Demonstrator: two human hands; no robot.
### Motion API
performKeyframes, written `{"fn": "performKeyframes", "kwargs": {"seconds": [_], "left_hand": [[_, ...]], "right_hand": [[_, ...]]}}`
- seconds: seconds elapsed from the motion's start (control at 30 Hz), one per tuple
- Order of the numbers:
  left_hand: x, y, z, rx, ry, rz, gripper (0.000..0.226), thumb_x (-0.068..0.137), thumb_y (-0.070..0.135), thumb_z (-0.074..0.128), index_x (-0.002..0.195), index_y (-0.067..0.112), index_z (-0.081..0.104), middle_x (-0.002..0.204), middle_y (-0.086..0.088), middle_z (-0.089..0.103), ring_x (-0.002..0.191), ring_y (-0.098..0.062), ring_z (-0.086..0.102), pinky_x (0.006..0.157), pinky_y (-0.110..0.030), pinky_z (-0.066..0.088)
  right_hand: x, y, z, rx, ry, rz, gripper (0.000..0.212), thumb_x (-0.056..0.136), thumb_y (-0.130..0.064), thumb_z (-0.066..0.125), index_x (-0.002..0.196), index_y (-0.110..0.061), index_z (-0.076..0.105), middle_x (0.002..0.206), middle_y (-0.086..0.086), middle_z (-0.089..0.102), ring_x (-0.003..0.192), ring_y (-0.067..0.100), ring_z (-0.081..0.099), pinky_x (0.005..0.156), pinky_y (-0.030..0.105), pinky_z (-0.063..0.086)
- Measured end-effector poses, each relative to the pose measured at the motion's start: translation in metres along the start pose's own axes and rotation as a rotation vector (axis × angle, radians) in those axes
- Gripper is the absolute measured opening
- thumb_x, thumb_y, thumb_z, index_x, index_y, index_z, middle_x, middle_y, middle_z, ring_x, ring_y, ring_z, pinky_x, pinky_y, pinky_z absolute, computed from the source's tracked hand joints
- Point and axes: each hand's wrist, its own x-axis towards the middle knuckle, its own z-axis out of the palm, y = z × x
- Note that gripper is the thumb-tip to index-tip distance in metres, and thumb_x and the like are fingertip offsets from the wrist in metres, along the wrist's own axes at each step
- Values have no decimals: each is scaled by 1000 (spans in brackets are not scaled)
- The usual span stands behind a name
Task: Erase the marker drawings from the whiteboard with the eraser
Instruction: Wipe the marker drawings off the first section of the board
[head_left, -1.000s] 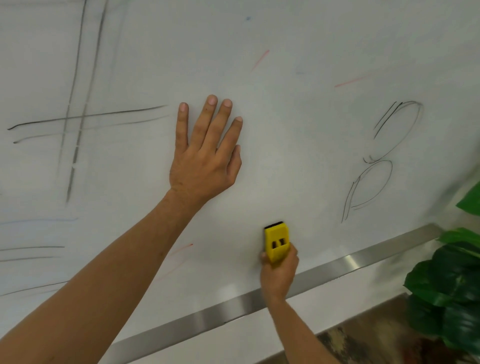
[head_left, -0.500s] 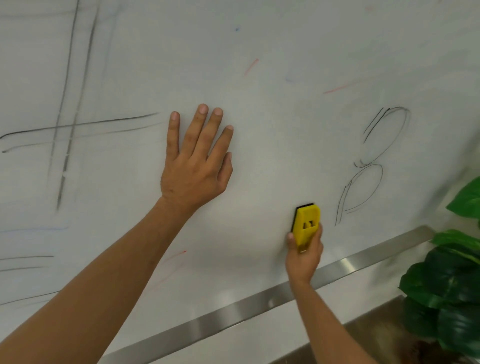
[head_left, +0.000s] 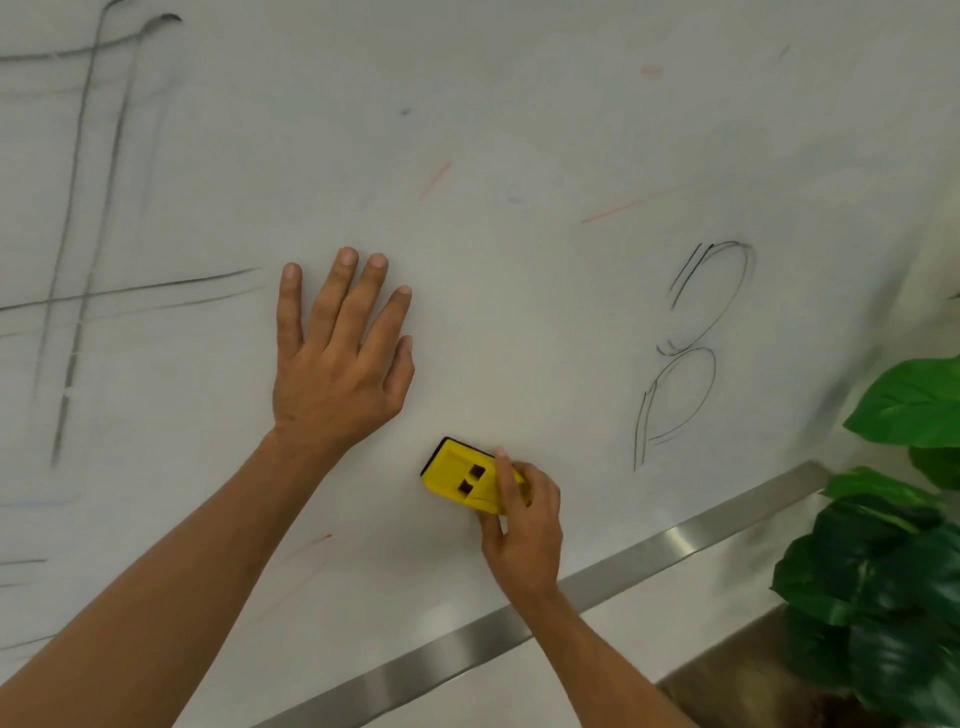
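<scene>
Two hands are at work on the whiteboard (head_left: 519, 130), and each seems placed for a reason. Using the yellow eraser (head_left: 462, 475) as the landmark: the left hand (head_left: 337, 364) lies flat against the board just above and left of it, fingers straight and spread, holding nothing, probably to brace the body while the other arm scrubs. The right hand (head_left: 524, 530) grasps the eraser from below and right, thumb under its lower edge and a finger laid over its top, which presses the dark felt side to the board and leaves the yellow back facing out. The eraser sits tilted, low on the board, just above the metal tray rail (head_left: 675, 545). Right of the eraser, well apart, the double-looped black drawing (head_left: 691, 343) is untouched; far to its left, smeared black grid lines (head_left: 78, 301) remain, with faint red streaks (head_left: 618, 210) above. Much erasing looks left. Green plant leaves (head_left: 893, 545) stand beyond the rail to the eraser's right.
</scene>
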Motion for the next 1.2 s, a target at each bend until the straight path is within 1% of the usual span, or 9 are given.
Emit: {"fn": "performKeyframes", "kwargs": {"seconds": [0.23,0.47,0.57,0.63,0.73,0.87,0.93,1.07,1.2], "left_hand": [[2,31,1,-145,-48,12,36,89,22,63,121,5,65,140,-20,53,139,-36,39,113,-62,28],[16,82,20,-281,-97,48,37,92,24,61,124,5,64,143,-17,52,139,-36,40,112,-59,31],[20,96,32,-276,-135,43,41,94,26,60,129,6,61,146,-16,49,141,-36,38,114,-60,28],[19,102,40,-250,-152,25,46,95,29,58,135,8,57,149,-15,45,142,-35,36,117,-59,23],[14,104,49,-180,-161,34,50,98,33,54,143,11,50,154,-13,39,145,-34,30,120,-57,17],[10,103,53,-123,-145,55,52,98,34,53,145,12,47,156,-12,36,146,-33,29,119,-58,17],[9,104,53,-105,-131,60,51,97,33,55,143,12,49,154,-12,38,145,-33,32,118,-59,21],[9,106,54,-90,-111,60,51,96,32,55,142,12,51,153,-12,40,144,-34,34,116,-60,24],[8,107,55,-73,-92,55,51,95,32,55,142,11,51,153,-13,40,144,-34,33,115,-61,25]], "right_hand": [[49,31,-23,154,209,528,78,90,-60,54,154,-46,11,126,2,45,116,20,47,83,32,40],[79,86,-40,486,394,1227,71,92,-50,62,152,-38,26,115,1,54,113,34,56,91,46,52],[80,74,-38,519,407,1212,70,92,-48,64,151,-35,29,125,2,56,113,31,56,96,46,51],[78,54,-33,461,391,1014,78,91,-52,64,155,-31,24,123,-2,49,118,27,52,94,34,44],[65,30,-27,271,260,652,82,89,-66,53,155,-37,16,123,2,48,114,21,49,88,32,45],[51,52,-31,157,169,515,81,88,-68,52,154,-41,14,123,-2,46,111,12,46,82,25,43],[52,72,-35,225,230,655,82,88,-68,53,154,-45,11,125,-3,46,115,17,48,86,29,42],[61,127,-43,433,349,1202,81,90,-59,62,156,-36,21,137,10,52,125,35,50,101,44,46],[62,155,-53,616,373,1496,68,90,-54,64,147,-24,40,136,13,53,105,31,51,80,46,55]]}}
